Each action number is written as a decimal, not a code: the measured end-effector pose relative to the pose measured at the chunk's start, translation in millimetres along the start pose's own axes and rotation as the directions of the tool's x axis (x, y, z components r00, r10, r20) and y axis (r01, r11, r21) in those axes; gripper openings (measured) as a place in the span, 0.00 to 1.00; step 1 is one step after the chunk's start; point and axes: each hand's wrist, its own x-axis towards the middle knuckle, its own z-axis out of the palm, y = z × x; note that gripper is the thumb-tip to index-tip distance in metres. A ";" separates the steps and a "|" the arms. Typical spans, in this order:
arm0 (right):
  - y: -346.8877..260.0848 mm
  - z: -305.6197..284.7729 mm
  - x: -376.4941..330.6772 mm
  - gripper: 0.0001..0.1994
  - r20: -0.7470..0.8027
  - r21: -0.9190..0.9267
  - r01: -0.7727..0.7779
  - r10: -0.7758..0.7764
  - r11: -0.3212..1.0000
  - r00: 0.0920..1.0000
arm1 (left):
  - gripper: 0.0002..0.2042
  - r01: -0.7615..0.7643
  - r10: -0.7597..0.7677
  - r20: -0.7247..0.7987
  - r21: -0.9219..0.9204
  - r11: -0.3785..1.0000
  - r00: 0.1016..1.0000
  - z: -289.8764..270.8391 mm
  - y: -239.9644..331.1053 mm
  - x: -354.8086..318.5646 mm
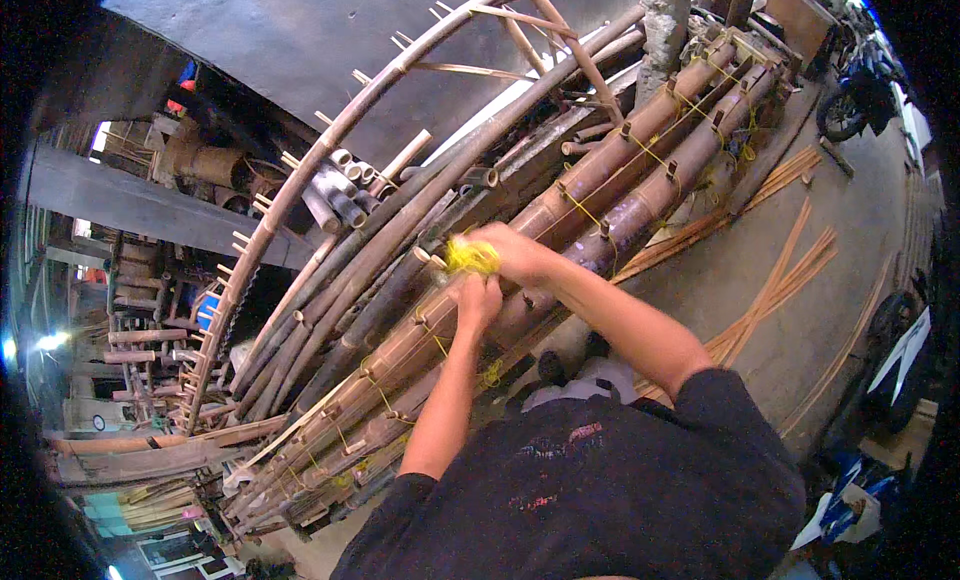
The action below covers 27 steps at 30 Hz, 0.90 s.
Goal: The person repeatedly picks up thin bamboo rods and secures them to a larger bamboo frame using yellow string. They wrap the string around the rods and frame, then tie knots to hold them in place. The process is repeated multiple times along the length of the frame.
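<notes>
A loose, tangled bundle of yellow cord (470,257), slightly blurred, is at the person's hands, above the side edge of a long bamboo rack farther from the body, about midway between its two ends. The left hand (477,298) is just below the bundle, its fingers drawn together on the lower edge of the cord. The right hand (515,255) is against the bundle's right side, its fingers curled but partly hidden and blurred, so how firmly they grip cannot be told. Under the hands, the rack's two thick brown bamboo poles, an outer pole (590,170) and a nearer pole (685,165), run side by side from lower left to upper right, studded with short pegs and crossed by thin yellow cord. Beyond the rack's outer edge lie darker poles (395,235), some short cut tubes (345,195) and a tall curved pole (340,130) bristling with pale pegs. On the near side, crossed thin strips (775,290) lie on the grey floor (700,290). The person wears a dark T-shirt (620,500); a blue-and-white motorcycle (845,500) shows near the lower right.
</notes>
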 end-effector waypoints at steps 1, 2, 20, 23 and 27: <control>-4.7 6.4 -32.8 0.20 0.127 -0.130 0.035 -0.019 0.991 0.992 | 0.16 -0.122 0.120 -0.023 -0.057 0.991 0.992 -0.2 -7.2 -0.4; -8.0 12.2 -64.3 0.21 0.254 -0.247 0.097 -0.032 0.964 0.967 | 0.16 -0.241 0.237 -0.045 -0.112 0.964 0.970 0.5 -14.9 0.0; 88.3 178.5 -111.6 0.24 0.093 -0.361 -0.008 0.044 0.933 0.995 | 0.17 -0.209 0.212 0.029 -0.090 0.974 0.977 -57.7 -24.6 77.5; 90.4 215.6 -108.5 0.13 0.185 0.791 -0.385 0.414 0.475 0.891 | 0.18 -0.157 0.156 -0.099 -0.005 0.988 0.983 -117.4 -54.4 3.5; 59.3 239.9 -48.0 0.09 -0.614 0.739 0.609 0.661 0.288 0.432 | 0.15 -0.221 0.239 0.280 -0.096 0.971 0.930 -109.2 -133.3 -69.2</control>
